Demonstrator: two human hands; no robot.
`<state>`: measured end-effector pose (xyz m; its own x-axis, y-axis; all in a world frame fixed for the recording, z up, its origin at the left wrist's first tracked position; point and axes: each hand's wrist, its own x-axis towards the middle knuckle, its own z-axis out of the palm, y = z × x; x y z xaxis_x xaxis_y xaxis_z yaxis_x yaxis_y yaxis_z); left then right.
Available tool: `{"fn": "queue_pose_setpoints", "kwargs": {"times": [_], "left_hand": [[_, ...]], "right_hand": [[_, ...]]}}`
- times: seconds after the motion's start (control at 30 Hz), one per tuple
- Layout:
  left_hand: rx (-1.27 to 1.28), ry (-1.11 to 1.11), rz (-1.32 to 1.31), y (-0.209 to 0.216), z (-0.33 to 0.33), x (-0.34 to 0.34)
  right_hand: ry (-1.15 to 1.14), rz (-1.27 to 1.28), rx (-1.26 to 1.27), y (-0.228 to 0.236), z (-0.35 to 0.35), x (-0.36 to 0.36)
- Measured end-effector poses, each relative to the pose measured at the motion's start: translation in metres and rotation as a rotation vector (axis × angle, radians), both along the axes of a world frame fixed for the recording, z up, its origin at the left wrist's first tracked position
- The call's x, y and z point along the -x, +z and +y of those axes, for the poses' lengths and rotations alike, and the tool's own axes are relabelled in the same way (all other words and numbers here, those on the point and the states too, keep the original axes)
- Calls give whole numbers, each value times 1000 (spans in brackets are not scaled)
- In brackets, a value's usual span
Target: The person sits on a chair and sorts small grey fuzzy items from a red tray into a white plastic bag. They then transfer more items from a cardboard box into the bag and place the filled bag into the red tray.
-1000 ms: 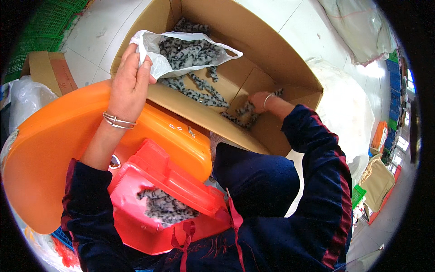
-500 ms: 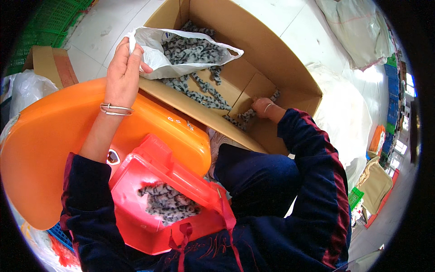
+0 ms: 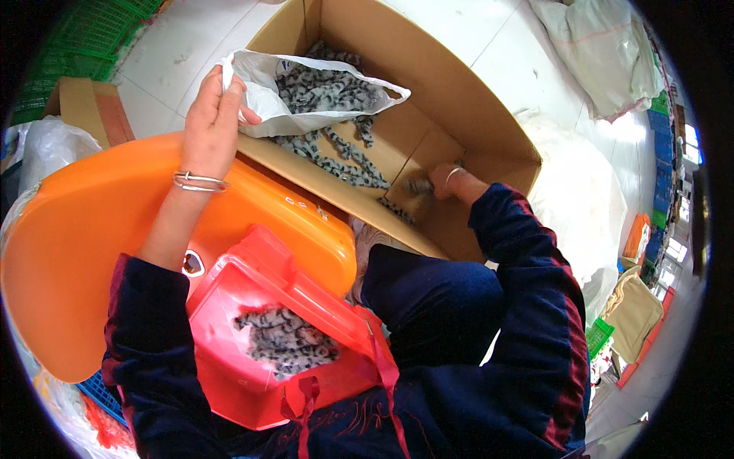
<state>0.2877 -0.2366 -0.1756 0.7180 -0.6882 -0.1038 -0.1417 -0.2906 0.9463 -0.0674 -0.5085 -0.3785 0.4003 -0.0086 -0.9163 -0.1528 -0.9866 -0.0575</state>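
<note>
Left hand [image 3: 212, 128] gripping white bag [image 3: 266, 99], spotted pieces [image 3: 329, 90] already inside; right hand [image 3: 443, 180], at carton's [image 3: 466, 92] right, apparently closed on blurred strip [image 3: 417, 186]; loose strips [image 3: 312, 150] remain leftward.

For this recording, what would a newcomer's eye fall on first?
Probably the large orange plastic piece filling the left side, and the bright red bin below centre with spotted fabric in it. Above them, the left hand grips a white bag of similar fabric over the open cardboard box, with the right hand inside it.
</note>
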Motion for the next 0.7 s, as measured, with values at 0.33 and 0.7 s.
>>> {"fn": "queue_pose_setpoints", "kwargs": {"times": [0.33,0.7], "left_hand": [[71,179,342,35,-15,2],[324,172,387,98,-13,2]], "right_hand": [[-426,-205,-56,-51,103,13],[-1000,-32,360,-38,-28,21]]}}
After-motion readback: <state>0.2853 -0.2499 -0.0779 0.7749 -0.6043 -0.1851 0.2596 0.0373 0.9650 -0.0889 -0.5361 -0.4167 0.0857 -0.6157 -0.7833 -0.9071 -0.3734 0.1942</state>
